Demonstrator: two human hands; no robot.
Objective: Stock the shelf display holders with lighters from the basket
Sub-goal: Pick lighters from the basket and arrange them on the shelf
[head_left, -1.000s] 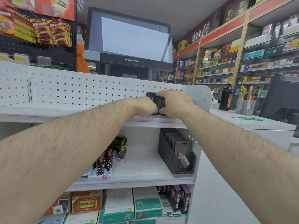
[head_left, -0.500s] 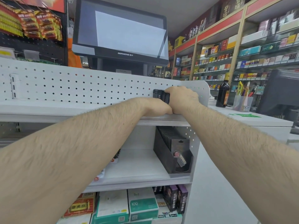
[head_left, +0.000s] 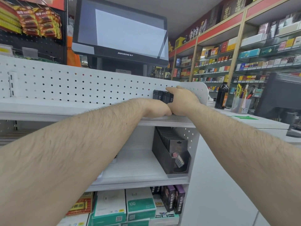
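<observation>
Up on the top shelf (head_left: 81, 110), against the pegboard (head_left: 73, 82), stands a black row of lighters (head_left: 161, 96). The right hand (head_left: 182, 101) curls over the row's right end; the left hand (head_left: 156, 109) presses in below it, fingers hidden. A hard squeeze could topple the row. Leftward along the pegboard there's open room; rightward the pegboard soon ends.

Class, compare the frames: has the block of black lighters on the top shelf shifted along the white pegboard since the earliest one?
Yes. The black lighters have slid rightward along the pegboard, nearer its rounded right end.
</observation>
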